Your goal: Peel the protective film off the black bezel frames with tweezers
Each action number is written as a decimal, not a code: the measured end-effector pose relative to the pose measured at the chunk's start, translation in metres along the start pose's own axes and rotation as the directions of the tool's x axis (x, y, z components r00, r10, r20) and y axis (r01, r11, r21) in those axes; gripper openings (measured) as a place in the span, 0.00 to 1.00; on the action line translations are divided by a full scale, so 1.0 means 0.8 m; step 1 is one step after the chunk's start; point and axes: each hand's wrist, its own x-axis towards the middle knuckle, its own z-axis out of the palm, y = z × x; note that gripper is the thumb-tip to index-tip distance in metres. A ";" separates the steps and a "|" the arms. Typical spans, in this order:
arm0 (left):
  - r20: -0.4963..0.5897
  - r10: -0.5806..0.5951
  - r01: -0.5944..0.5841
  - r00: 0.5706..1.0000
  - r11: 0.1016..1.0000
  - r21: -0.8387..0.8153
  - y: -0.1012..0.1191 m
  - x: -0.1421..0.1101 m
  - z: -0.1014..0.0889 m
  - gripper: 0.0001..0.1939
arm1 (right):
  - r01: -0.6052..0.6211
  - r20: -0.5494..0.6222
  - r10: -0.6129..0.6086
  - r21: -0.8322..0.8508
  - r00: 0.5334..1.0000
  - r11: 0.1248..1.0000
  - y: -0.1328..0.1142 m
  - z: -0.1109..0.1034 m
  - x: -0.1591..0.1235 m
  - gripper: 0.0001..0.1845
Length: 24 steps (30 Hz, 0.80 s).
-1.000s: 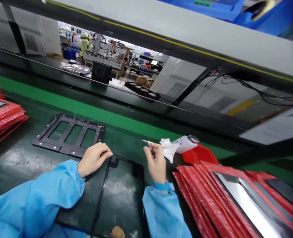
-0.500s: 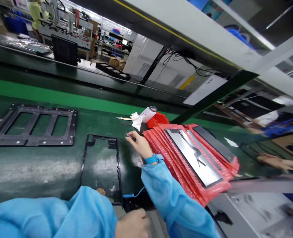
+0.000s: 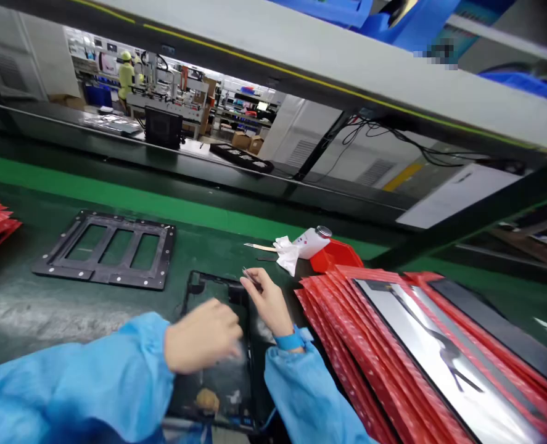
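My right hand (image 3: pixel 269 302), with a blue strap round the wrist, is closed on tweezers (image 3: pixel 250 277), whose thin tips point up and left. It hovers by the upper right corner of a thin black rectangular frame (image 3: pixel 248 345) lying on the dark green bench. Over the middle of that frame is my left hand (image 3: pixel 203 338), its fingers curled and the tips smeared by motion; whether anything is in them I cannot make out. A yellowish-brown lump (image 3: pixel 207 401) shows inside the frame's lower end.
Red bubble bags (image 3: pixel 347 333) with a silvery panel (image 3: pixel 433 357) on top are stacked at right. A black three-window fixture (image 3: pixel 111 250) lies left. Behind my right hand are a white bottle (image 3: pixel 312 242), a crumpled tissue (image 3: pixel 286 254), a brush-like stick (image 3: pixel 260 247) and a red bin (image 3: pixel 337 256).
My left hand has risen from the bench's near edge to over the black frame. The view has swung left, bringing more red bags in at the left. My right hand still holds the tweezers.
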 end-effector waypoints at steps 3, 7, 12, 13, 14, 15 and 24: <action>0.058 -0.040 0.042 0.998 0.999 -0.023 -0.063 -0.056 -0.021 0.39 | -0.037 0.019 0.038 -0.040 0.999 0.999 0.002 0.007 -0.004 0.11; 0.108 -0.018 0.018 0.994 1.000 -0.006 -0.071 -0.113 -0.018 0.45 | -0.094 0.106 0.133 -0.311 0.985 0.946 0.007 0.005 -0.015 0.09; -0.121 -0.038 0.077 0.992 0.940 0.333 0.001 -0.113 0.026 0.19 | 0.000 0.191 0.098 -0.457 0.977 0.890 0.002 0.013 -0.006 0.06; -0.168 0.027 0.036 0.985 0.931 0.362 0.014 -0.106 0.034 0.16 | 0.024 0.208 0.078 -0.444 0.975 0.896 -0.002 0.016 -0.001 0.05; -0.186 0.091 -0.014 0.978 0.924 0.381 0.026 -0.098 0.040 0.14 | 0.048 0.227 0.056 -0.427 0.972 0.903 -0.006 0.020 0.004 0.04; -0.197 0.119 -0.035 0.973 0.922 0.386 0.034 -0.090 0.044 0.10 | 0.073 0.248 0.034 -0.408 0.968 0.910 -0.011 0.022 0.008 0.03; -0.248 0.121 -0.071 0.961 0.977 0.200 0.042 -0.057 0.052 0.10 | 0.167 0.234 -0.140 -0.099 0.962 0.981 -0.021 -0.042 -0.005 0.12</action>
